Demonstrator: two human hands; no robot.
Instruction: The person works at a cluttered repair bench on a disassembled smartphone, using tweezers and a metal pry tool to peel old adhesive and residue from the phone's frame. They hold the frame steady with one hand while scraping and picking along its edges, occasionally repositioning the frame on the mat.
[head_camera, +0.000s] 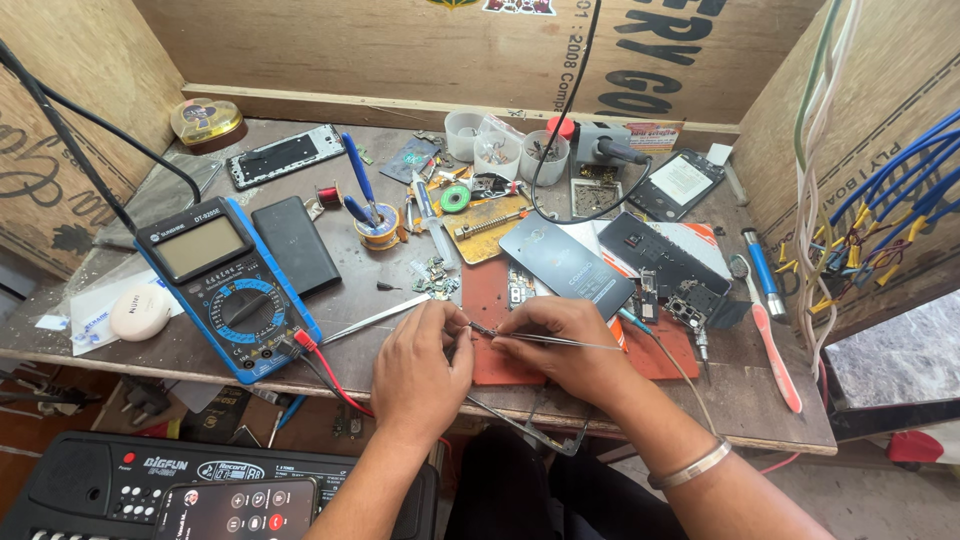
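Observation:
My left hand (420, 365) rests at the front edge of the wooden bench, fingers pinched near a tiny part on the orange-red work mat (492, 290). My right hand (565, 345) grips slim metal tweezers (545, 340) whose tips point left and meet the left fingertips. A metal bangle (688, 466) circles the right wrist. A thin metal probe (372, 320) lies just left of the left hand. Beyond the hands, a dark phone back cover (565, 262) lies on the mat beside small circuit boards (520, 290).
A blue multimeter (228, 285) with red and black leads sits at the left. A black phone (295, 243), phone frame (285, 155), solder spool (380, 225), small cups (500, 150), another phone (680, 183), a toothbrush (770, 345) and hanging wires (880, 220) crowd the bench. A keyboard (150, 490) lies below.

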